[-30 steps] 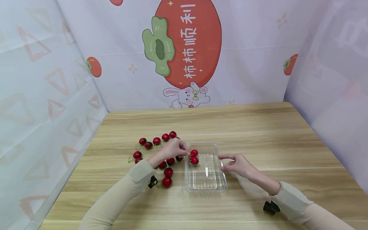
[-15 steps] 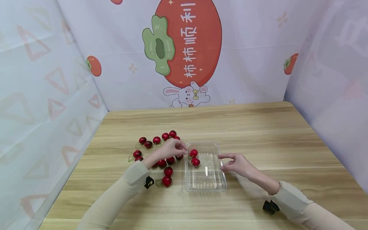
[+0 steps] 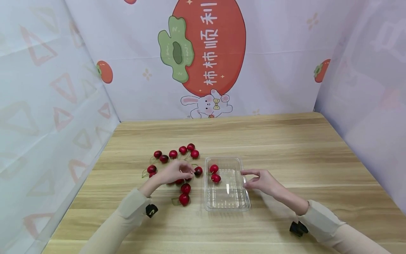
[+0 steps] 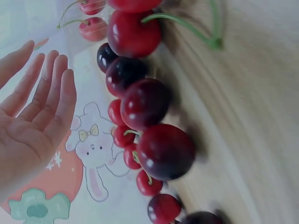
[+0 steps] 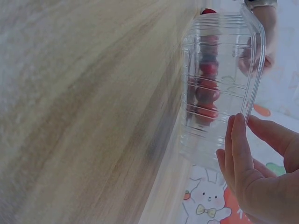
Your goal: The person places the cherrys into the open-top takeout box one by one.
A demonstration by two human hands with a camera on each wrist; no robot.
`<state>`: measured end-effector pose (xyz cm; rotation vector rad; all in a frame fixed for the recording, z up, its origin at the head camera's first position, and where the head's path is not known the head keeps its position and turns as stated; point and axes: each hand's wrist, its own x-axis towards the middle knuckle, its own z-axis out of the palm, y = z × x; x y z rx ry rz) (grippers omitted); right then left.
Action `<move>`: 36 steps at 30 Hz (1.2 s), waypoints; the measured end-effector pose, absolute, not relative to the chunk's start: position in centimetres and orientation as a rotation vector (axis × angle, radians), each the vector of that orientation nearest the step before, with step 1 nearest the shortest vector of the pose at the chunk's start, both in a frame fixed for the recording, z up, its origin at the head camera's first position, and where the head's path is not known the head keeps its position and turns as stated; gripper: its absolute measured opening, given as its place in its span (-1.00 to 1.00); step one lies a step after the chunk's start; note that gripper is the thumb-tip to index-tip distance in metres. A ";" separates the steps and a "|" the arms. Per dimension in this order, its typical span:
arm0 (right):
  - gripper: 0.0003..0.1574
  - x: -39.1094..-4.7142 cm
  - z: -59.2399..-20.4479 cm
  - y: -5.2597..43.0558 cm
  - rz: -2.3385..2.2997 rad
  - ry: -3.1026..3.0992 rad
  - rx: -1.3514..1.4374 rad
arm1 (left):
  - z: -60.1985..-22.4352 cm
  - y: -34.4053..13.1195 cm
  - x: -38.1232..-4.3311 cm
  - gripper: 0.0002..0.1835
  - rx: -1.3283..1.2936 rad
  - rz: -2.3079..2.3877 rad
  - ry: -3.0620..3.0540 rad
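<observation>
Red and dark-red cherries with green stems lie on the wooden table, including a dark cherry (image 3: 198, 171) beside the left hand (image 3: 177, 171). That hand is above the cluster, fingers spread apart and holding nothing, as the left wrist view shows (image 4: 39, 105). A clear plastic container (image 3: 227, 197) stands to its right, with two joined cherries (image 3: 214, 174) at its left side. On the container's right edge rest the fingertips and thumb of the right hand (image 3: 263, 181). The right wrist view shows its nearly straight fingers (image 5: 240, 149) against the outer wall, thumb at the rim.
Several cherries (image 3: 173, 154) lie in a loose group left of the container, and a pair of cherries (image 3: 184, 199) sits nearer the front. A printed curtain (image 3: 269, 70) borders the back of the wooden table (image 3: 295, 148).
The left hand let go of the cherry pair at the container and moved left over the loose cherries, fingers opening. The pair settled inside. The right hand stayed at the container's edge.
</observation>
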<state>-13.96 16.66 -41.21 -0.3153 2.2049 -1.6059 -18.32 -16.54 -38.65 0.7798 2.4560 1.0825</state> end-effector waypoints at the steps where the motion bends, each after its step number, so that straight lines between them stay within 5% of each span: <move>1: -0.36 -14.0 -41.2 16.7 -1.605 2.206 -0.315 | -38.7 -16.8 -18.1 -0.79 0.789 1.089 2.457; 36: -0.34 -14.0 -41.2 16.7 -1.606 2.205 -0.312 | -41.2 -22.5 -13.9 -0.83 0.765 0.962 2.484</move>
